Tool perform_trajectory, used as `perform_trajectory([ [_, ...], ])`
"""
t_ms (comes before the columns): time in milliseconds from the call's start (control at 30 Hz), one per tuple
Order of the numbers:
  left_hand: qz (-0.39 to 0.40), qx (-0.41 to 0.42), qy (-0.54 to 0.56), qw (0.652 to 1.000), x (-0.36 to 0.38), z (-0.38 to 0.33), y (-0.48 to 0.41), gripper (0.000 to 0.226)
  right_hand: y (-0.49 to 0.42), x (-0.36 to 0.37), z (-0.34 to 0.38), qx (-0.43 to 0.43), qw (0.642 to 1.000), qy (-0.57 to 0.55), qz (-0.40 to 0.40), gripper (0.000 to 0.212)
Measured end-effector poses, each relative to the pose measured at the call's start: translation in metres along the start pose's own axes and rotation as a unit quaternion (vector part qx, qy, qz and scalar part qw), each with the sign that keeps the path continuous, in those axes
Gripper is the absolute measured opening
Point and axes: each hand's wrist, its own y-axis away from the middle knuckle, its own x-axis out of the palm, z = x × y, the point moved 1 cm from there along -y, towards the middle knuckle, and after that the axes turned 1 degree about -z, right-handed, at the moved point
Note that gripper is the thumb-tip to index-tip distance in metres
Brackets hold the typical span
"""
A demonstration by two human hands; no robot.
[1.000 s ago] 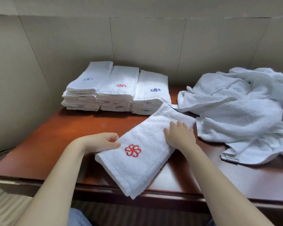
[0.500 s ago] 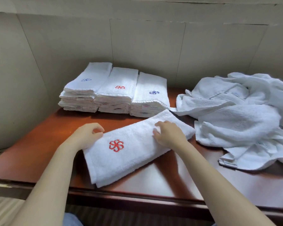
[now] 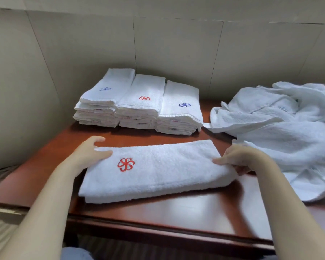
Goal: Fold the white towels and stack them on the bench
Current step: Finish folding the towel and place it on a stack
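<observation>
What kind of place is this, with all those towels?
Probably a hotel room or its laundry area. Three neat stacks of folded white towels with embroidered logos sit on a glossy reddish-brown wooden bench, a heap of unfolded white towels waits beside them, and plain beige wall panels stand behind.

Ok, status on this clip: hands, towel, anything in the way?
Left hand flat on folded towel, right hand pinching its other end. Three stacks at back of bench. Unfolded pile right, clear of the path.
</observation>
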Motion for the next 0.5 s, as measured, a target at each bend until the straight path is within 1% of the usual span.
perform_trajectory([
  [33, -0.032, -0.003, 0.001, 0.999, 0.002, 0.0, -0.001, 0.056, 0.003, 0.003, 0.002, -0.003, 1.0, 0.017, -0.007, 0.046],
  [67, -0.047, -0.006, -0.003, 0.999, 0.005, 0.001, -0.002, 0.057, 0.004, 0.008, 0.005, -0.019, 0.999, 0.036, -0.034, 0.048],
  [167, -0.03, -0.013, -0.023, 0.999, 0.01, 0.004, -0.002, 0.052, 0.002, 0.029, 0.017, -0.062, 0.987, 0.044, -0.139, 0.05],
  [233, -0.023, -0.01, -0.031, 0.999, 0.011, 0.004, -0.002, 0.05, 0.0, 0.039, 0.02, -0.072, 0.981, 0.031, -0.18, 0.044],
  [267, -0.024, -0.008, -0.029, 0.999, 0.011, 0.004, -0.002, 0.05, -0.002, 0.04, 0.018, -0.071, 0.979, 0.007, -0.191, 0.042],
  [400, -0.015, -0.01, -0.014, 1.0, 0.009, 0.005, 0.001, 0.053, -0.006, 0.033, 0.009, -0.068, 0.978, -0.064, -0.188, 0.045],
  [500, -0.006, -0.007, -0.023, 1.0, 0.009, 0.005, 0.003, 0.056, -0.01, 0.031, 0.002, -0.056, 0.969, -0.188, -0.148, 0.039],
])
